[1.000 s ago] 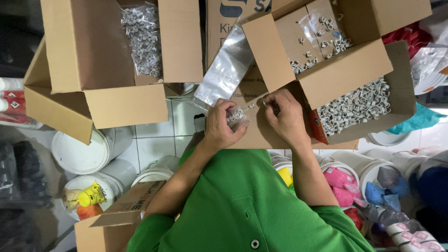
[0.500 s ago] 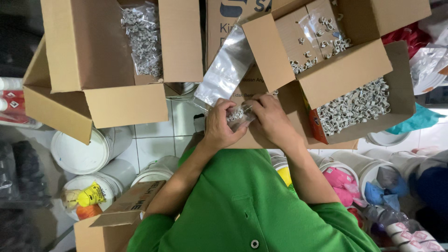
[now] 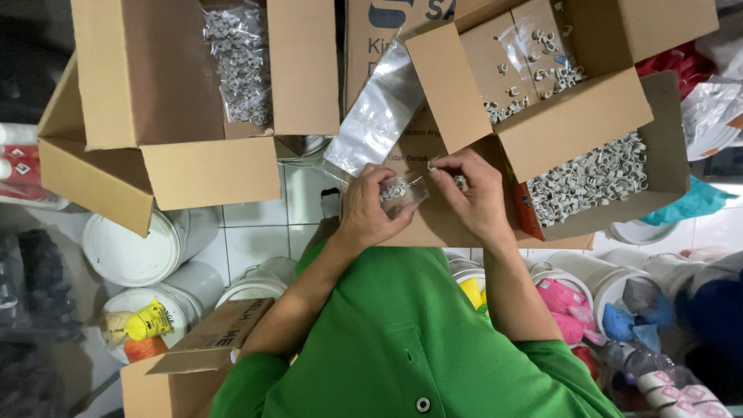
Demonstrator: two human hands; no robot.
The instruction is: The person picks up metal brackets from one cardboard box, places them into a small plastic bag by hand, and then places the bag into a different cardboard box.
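Two hands meet over a cardboard flap (image 3: pixel 433 220): the left hand (image 3: pixel 368 209) pinches a small clear bag (image 3: pixel 402 191) of grey clips, while the right hand (image 3: pixel 474 193) is closed on a few loose clips (image 3: pixel 460 182) beside its mouth. Should the thin bag sag or tilt, clips could spill onto the tiled floor (image 3: pixel 255 232).

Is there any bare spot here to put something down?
Little: bare white floor tiles between the left cardboard box, white buckets and left hand. The right box holds grey clips; buckets crowd elsewhere.
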